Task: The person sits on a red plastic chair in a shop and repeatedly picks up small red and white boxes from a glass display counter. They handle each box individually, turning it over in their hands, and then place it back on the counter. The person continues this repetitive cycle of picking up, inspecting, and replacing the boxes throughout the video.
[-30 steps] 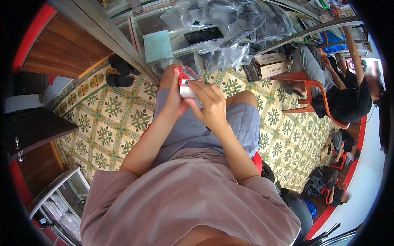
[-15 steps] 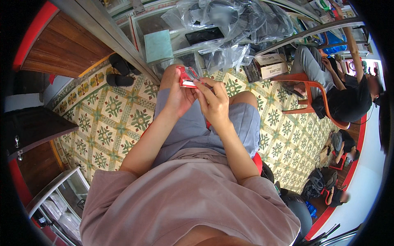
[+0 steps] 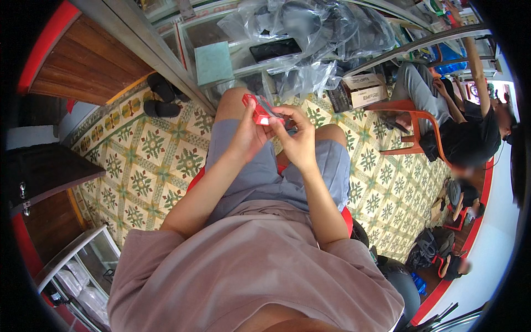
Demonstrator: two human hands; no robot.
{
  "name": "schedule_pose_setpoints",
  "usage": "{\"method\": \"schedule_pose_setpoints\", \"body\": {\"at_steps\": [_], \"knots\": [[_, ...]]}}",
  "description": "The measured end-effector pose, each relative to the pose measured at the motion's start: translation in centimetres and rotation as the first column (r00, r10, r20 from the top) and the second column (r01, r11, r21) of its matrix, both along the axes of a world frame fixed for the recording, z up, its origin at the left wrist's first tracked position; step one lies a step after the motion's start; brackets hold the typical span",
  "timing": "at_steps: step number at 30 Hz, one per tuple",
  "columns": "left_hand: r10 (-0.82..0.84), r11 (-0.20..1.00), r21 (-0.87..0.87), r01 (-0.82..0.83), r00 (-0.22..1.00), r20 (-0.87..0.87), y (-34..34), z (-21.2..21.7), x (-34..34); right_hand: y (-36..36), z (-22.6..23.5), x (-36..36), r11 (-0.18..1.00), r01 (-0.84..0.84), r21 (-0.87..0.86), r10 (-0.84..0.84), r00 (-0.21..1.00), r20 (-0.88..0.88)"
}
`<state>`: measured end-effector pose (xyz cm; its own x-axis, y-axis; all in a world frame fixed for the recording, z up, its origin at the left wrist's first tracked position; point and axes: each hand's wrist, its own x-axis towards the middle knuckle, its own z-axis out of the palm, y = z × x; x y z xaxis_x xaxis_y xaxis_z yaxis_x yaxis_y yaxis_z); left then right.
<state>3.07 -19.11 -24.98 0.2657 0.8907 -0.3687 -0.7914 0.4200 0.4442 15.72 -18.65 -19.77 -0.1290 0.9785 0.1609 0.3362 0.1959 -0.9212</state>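
Above my lap I hold a small red box (image 3: pixel 259 115) with a white patch on its near end. My left hand (image 3: pixel 248 137) is closed round its left side, the thumb along the edge. The fingers of my right hand (image 3: pixel 300 141) are bent and pressed against the box's right end, with the thumb at its near corner. Something dark and clear-looking lies along the top of the box, too small to make out. Part of the box is hidden behind my fingers.
Ahead stands a glass counter holding a black phone (image 3: pixel 275 50), a pale green square (image 3: pixel 214 62) and clear plastic bags (image 3: pixel 354 27). Cardboard boxes (image 3: pixel 365 89) sit on the tiled floor. A person (image 3: pixel 459 130) sits on an orange chair (image 3: pixel 428 113) at right. Dark slippers (image 3: pixel 161 108) lie at left.
The red box has tilted and come a little to the right and nearer. My right hand has shifted slightly right and down, its fingers curling more round the end of the box.
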Motion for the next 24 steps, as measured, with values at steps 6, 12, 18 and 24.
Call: {"method": "schedule_pose_setpoints", "body": {"at_steps": [6,12,18,24], "knots": [[0.012,0.999,-0.051,-0.017,0.996,-0.094,0.3,-1.6,0.2,-0.2,-0.4,0.3,0.920,-0.195,0.340,0.022,0.892,0.451],[-0.112,0.975,0.170,0.140,0.980,-0.164,0.0,0.2,0.4,2.4,2.3,2.9,0.816,-0.152,0.557,-0.086,0.922,0.379],[-0.060,0.777,0.205,0.596,0.394,-0.917,-0.5,-2.2,0.3,10.9,15.6,3.7,0.416,-0.119,0.902,-0.359,0.889,0.283],[0.130,0.495,-0.165,0.853,-0.261,-0.957,-2.0,-2.0,-0.7,27.0,20.9,0.3,0.425,-0.138,0.895,-0.302,0.910,0.283]]}}
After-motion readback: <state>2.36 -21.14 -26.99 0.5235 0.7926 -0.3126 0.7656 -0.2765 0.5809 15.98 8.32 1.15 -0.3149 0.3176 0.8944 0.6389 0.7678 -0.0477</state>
